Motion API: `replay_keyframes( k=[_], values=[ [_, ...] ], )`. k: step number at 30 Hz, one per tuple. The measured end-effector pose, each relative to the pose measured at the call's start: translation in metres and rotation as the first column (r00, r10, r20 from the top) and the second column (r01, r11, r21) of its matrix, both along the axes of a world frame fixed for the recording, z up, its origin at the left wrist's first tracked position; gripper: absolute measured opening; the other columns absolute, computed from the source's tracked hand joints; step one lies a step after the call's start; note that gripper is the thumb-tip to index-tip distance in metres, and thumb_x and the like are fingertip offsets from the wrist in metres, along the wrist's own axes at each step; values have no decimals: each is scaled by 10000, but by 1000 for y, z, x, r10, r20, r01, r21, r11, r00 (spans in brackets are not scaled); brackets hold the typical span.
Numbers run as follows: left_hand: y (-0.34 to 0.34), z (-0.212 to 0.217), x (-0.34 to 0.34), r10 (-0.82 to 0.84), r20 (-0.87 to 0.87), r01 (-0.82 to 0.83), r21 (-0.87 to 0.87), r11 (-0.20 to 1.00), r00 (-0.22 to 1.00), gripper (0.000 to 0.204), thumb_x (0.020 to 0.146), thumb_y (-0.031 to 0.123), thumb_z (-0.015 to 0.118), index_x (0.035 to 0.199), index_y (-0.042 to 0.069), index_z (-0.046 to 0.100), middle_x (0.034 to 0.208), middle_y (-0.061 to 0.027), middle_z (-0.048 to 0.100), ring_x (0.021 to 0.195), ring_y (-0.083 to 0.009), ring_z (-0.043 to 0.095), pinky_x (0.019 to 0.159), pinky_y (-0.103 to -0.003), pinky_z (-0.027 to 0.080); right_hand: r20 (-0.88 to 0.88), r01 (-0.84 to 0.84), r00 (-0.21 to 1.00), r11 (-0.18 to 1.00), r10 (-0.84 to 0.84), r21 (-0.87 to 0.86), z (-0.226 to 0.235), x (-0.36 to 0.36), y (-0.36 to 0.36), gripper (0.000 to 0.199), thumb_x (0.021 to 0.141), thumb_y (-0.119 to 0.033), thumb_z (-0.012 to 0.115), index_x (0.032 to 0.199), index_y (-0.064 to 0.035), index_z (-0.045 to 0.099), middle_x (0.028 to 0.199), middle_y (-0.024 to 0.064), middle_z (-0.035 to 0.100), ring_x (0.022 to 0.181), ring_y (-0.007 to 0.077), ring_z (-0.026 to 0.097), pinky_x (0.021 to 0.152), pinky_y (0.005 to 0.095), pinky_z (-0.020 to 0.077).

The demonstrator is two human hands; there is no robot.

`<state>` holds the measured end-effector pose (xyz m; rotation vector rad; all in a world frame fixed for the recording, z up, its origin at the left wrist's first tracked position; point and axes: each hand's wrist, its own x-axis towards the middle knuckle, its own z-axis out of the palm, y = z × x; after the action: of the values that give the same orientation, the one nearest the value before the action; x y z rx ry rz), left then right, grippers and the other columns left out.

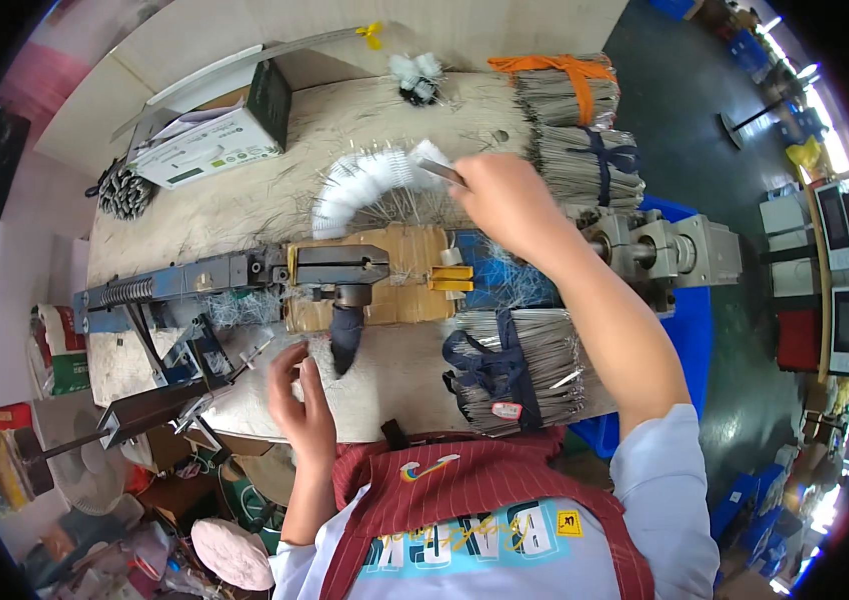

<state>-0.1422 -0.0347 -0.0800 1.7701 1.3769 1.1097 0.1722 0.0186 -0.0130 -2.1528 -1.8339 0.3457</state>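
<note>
My right hand [507,195] is closed around a flat metal strip [442,172] whose far end reaches the tip of a curved row of white bristle brushes [365,180]. Thin wire stems fan out from the inner side of that row. Lower down, my left hand [302,405] is empty, its fingers bent and apart. It hovers beside a small slim piece [259,350] clipped at a metal arm, not touching it as far as I can see. A handle wrapped in dark cloth [347,335] hangs from the bench machine [340,265] just right of those fingers.
Wire bundles tied with orange [570,85] and dark cloth [600,165] lie at the far right; another bundle [520,370] is nearer. A motor block [685,250] ends the machine. A cardboard box [215,140] and a white brush cluster [415,75] stand at the back.
</note>
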Motion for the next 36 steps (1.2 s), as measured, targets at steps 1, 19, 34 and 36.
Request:
replay_keyframes(
  k=[1, 19, 34, 36],
  values=[
    [0, 7, 9, -14, -149, 42, 184, 982, 989, 114, 947, 16, 556, 1038, -39, 600, 1017, -128, 627, 916, -185, 590, 826, -297, 460, -3, 28, 1000, 999, -28, -16, -9, 5, 8, 152, 873, -146, 627, 876, 6, 640, 776, 204, 648, 775, 403, 640, 699, 495, 488],
    [8, 1, 113, -398, -685, 660, 161, 734, 610, 302, 845, 64, 629, 1131, -31, 604, 1327, -165, 493, 1269, -373, 455, 1066, -484, 383, -36, 145, 987, 971, -155, -190, -7, 25, -227, 152, 840, -139, 697, 855, -27, 595, 835, 148, 608, 774, 355, 614, 655, 427, 483],
    [-20, 64, 136, -868, 143, 874, -194, 446, 475, 326, 961, 132, 572, 1241, -34, 554, 1059, -196, 639, 1000, -324, 624, 878, -405, 490, -272, -24, 956, 955, 109, 297, 61, 46, -197, 237, 763, -66, 696, 968, -22, 584, 848, 133, 641, 804, 344, 639, 672, 405, 503],
    [-7, 78, 136, -777, 346, 808, -489, 330, 527, 316, 978, 160, 553, 1233, -25, 565, 996, -178, 655, 953, -313, 636, 853, -399, 493, -236, -46, 964, 948, 125, 315, 64, 47, -179, 245, 755, -64, 698, 972, -27, 589, 860, 132, 645, 805, 338, 644, 674, 401, 506]
  ],
)
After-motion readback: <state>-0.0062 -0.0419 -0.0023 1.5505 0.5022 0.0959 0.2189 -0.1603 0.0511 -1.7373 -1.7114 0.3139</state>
